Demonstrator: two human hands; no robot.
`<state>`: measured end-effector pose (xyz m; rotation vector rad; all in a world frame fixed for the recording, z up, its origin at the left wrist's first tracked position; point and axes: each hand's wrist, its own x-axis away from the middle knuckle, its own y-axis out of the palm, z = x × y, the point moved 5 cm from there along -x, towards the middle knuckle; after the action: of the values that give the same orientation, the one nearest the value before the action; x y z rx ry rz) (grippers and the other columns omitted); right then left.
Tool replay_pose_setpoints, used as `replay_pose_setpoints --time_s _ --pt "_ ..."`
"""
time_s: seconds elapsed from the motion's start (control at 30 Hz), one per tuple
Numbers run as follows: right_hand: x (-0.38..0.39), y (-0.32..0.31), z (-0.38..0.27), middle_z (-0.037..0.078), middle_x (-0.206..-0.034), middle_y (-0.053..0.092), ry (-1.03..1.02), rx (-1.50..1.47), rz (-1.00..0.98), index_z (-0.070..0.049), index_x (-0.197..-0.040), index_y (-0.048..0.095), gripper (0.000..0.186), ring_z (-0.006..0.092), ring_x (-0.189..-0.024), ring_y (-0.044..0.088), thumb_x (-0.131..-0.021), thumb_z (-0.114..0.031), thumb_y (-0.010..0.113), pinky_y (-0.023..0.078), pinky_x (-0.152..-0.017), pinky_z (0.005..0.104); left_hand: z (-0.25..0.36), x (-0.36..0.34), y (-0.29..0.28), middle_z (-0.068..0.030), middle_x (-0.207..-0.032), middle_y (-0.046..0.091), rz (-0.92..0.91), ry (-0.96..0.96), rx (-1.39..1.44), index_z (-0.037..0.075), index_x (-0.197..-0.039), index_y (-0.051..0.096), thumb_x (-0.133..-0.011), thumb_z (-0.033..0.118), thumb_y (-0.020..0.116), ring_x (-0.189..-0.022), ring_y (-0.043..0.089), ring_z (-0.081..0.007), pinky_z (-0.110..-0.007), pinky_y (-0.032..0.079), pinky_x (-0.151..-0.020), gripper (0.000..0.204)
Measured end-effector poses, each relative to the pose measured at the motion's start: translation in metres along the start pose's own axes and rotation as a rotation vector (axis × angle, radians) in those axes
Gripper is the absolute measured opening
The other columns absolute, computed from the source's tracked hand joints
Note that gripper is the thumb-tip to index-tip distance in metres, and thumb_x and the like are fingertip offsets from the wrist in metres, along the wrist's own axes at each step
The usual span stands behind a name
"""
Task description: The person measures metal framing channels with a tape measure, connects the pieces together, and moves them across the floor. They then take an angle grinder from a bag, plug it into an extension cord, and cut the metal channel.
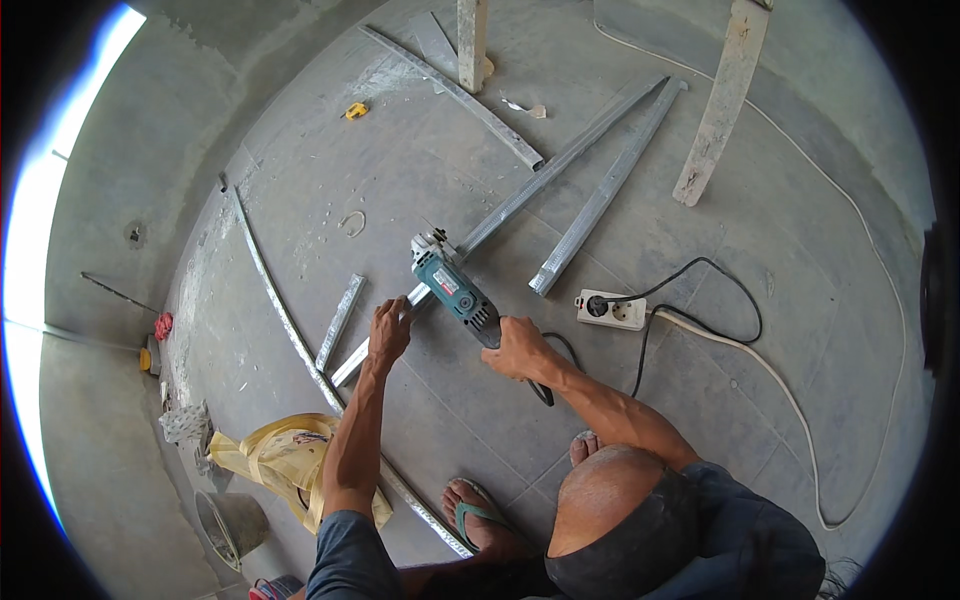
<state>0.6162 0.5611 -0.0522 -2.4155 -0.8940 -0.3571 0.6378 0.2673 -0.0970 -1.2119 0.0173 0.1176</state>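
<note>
My right hand [521, 350] is wrapped around the rear handle of a teal and grey angle grinder [455, 288]. The grinder's silver head lies over a long metal channel [570, 160], which runs slantwise along the tiled floor; whether the disc touches it I cannot make out. Just left of the tool, my left hand [388, 330] grips the same channel near its close end, fingers curled at its edge. A short metal offcut [341, 322] lies to the left of that hand. From the grinder a black cord leads to a white power strip [612, 311].
A second channel [610, 185] lies right of the first, another [455, 95] farther off. A long curved metal strip [265, 262] passes by my left arm. Wooden posts [725, 105] stand at the back. A yellow bag [280, 455] and a bucket [232, 525] are at lower left.
</note>
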Motion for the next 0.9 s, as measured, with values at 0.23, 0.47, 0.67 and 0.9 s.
replay_pose_setpoints --time_s 0.23,0.47,0.67,0.9 --pt "-0.003 0.005 0.007 0.028 -0.068 0.068 -0.027 0.03 0.048 0.008 -0.075 0.062 0.032 0.0399 -0.066 0.073 -0.079 -0.022 0.073 0.062 -0.065 0.043 0.004 -0.002 0.0 -0.0182 -0.115 0.07 0.006 -0.009 -0.01 0.004 -0.121 0.066 -0.093 0.011 0.068 -0.106 0.063 -0.0401 -0.046 0.049 -0.097 0.029" --pt "-0.002 0.001 0.004 0.026 -0.062 0.066 0.01 0.001 0.011 0.007 -0.069 0.06 0.031 0.0382 -0.06 0.072 -0.079 -0.02 0.071 0.061 -0.061 0.0425 0.002 -0.002 0.0 -0.0186 -0.112 0.07 0.031 0.025 0.014 0.003 -0.122 0.067 -0.09 0.01 0.07 -0.105 0.064 -0.0391 -0.046 0.049 -0.095 0.032" --pt "-0.002 0.003 0.001 0.026 -0.06 0.065 0.006 -0.009 -0.008 0.006 -0.066 0.059 0.032 0.0378 -0.058 0.072 -0.079 -0.02 0.07 0.061 -0.06 0.042 -0.004 -0.003 0.005 -0.0178 -0.108 0.069 0.058 0.042 -0.002 0.003 -0.119 0.068 -0.089 0.006 0.07 -0.105 0.064 -0.0376 -0.045 0.049 -0.094 0.03" --pt "-0.003 0.003 0.004 0.026 -0.061 0.066 -0.019 0.009 0.014 0.007 -0.067 0.06 0.03 0.0373 -0.058 0.072 -0.08 -0.018 0.07 0.061 -0.059 0.0417 -0.002 -0.005 0.011 -0.0165 -0.107 0.068 0.098 0.003 0.014 0.001 -0.113 0.068 -0.088 0.0 0.063 -0.105 0.063 -0.0349 -0.045 0.046 -0.095 0.025"
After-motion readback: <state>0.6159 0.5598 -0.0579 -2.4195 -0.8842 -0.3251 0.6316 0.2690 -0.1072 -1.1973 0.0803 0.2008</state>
